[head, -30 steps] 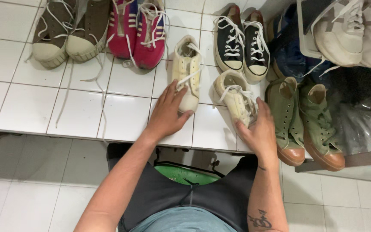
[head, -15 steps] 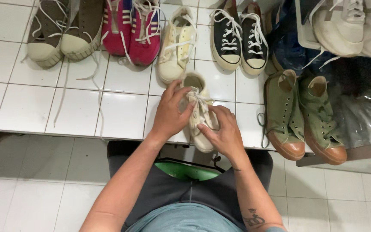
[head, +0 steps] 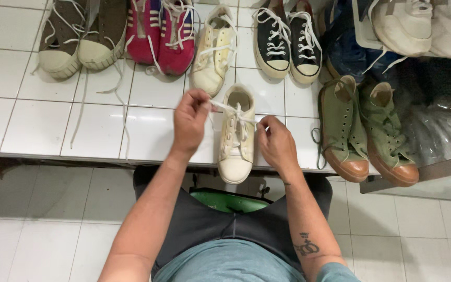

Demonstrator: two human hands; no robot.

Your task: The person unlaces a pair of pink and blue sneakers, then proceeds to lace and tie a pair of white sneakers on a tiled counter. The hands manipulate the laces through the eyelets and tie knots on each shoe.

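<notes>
Cream sneaker [head: 236, 141] lies at the near edge of the white tiled tabletop [head: 32, 125], toe toward the person and slightly over the rim. Left hand [head: 190, 122] pinches one white lace [head: 225, 108] end; right hand [head: 275, 142] pinches the other, the two pulled apart over the shoe. Just beyond: second cream sneaker [head: 214, 49]. Right: green high-tops [head: 364, 128]. Far row: black pair [head: 285, 39], pink pair [head: 162, 34].
</notes>
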